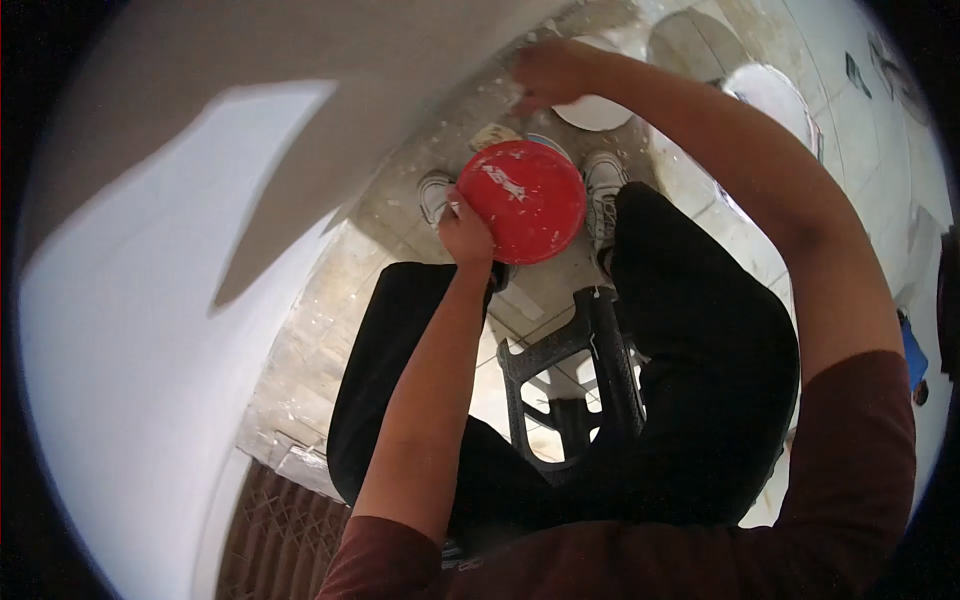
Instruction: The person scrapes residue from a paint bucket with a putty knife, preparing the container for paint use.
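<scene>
A round red lid (540, 205) with white smears lies between my shoes, and my left hand (467, 232) grips its left edge, fingers partly hidden. Just past its far side shows the rim of a pale container with some blue (550, 146). My right hand (553, 75) reaches out beyond the lid, close to the foot of the wall. Motion blurs its fingers, so I cannot make out whether it holds anything. Beside that wrist is a white round disc or lid (592, 112), partly covered by my forearm.
A white wall (130, 270) rises at the left. The tiled floor (330, 315) is spattered with white. Below me is a dark plastic stool (545, 360). A white bucket (770, 95) stands at the upper right. Brown lattice (285, 530) lies at lower left.
</scene>
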`<state>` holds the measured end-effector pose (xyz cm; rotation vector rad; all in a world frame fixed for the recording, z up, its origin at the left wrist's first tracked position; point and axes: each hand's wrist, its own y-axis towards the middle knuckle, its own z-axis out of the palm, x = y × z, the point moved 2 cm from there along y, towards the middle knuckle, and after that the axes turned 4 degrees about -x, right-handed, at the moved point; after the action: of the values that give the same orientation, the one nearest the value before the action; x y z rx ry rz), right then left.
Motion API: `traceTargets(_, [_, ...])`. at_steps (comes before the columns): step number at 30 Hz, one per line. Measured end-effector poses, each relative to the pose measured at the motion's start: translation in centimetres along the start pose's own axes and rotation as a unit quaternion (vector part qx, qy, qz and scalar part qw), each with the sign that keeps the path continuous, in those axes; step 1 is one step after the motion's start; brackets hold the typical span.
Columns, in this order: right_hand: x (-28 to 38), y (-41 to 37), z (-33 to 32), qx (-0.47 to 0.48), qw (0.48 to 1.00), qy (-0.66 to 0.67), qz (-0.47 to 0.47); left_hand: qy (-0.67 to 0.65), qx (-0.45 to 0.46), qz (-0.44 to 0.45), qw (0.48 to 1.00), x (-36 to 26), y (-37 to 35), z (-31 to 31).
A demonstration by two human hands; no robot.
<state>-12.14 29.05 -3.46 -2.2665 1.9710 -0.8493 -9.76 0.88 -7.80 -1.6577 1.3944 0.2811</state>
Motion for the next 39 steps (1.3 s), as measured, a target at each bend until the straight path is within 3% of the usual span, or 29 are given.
traceTargets(2, [0.2,1.1,-1.0,-0.012,0.999,-0.033,-0.019,-0.035,0.002,-0.009,0.999,-0.6,0.0,-0.1])
traceTargets(5, [-0.1,-2.2,2.1,-0.025,0.997,0.057,0.048,-0.024,-0.005,-0.013,1.0,0.1,0.3,0.1])
traceTargets(8, [0.0,-2.3,2.0,0.011,0.995,0.084,0.054,-0.032,-0.009,0.002,0.999,0.2,0.3,0.2])
traceTargets(12, [-0.1,4.5,-0.4,0.067,0.995,-0.058,-0.05,-0.025,0.007,-0.019,0.999,-0.7,-0.2,-0.1])
traceTargets(15, [0.0,3.3,-0.5,0.084,0.996,-0.022,-0.006,-0.02,0.007,-0.055,0.998,-1.3,-0.1,-0.3])
traceTargets(18, [0.1,-2.5,1.9,-0.039,0.995,0.093,0.026,-0.023,-0.003,-0.029,0.999,-0.7,0.0,0.0])
traceTargets(21, [-0.6,-1.2,1.8,-0.01,0.993,0.111,0.037,-0.009,-0.022,0.018,1.0,0.8,0.6,0.2])
traceTargets(24, [-0.3,3.3,-0.3,0.062,0.997,-0.011,-0.035,-0.02,-0.011,-0.001,1.0,1.3,0.7,0.4])
traceTargets(27, [0.0,4.3,-0.8,0.059,0.996,-0.045,-0.049,-0.049,-0.008,-0.002,0.999,0.3,0.6,0.2])
traceTargets(30, [0.1,-0.4,-0.1,-0.008,0.997,0.069,-0.018,-0.052,-0.012,-0.004,0.999,1.1,0.0,0.3])
traceTargets(31, [0.1,-1.2,1.3,0.02,0.995,0.078,0.051,-0.042,-0.015,-0.009,0.999,1.1,0.1,0.3])
traceTargets(34, [-0.3,0.3,0.6,0.082,0.993,0.06,0.06,-0.021,-0.018,-0.015,1.0,-0.4,0.3,0.3])
traceTargets(37, [0.8,3.0,-1.6,-0.015,0.999,-0.009,-0.029,-0.024,-0.01,-0.014,1.0,0.1,0.2,0.0])
traceTargets(39, [1.2,2.6,-2.3,-0.023,1.0,-0.008,-0.017,-0.029,-0.012,-0.011,0.999,-0.2,0.2,0.1])
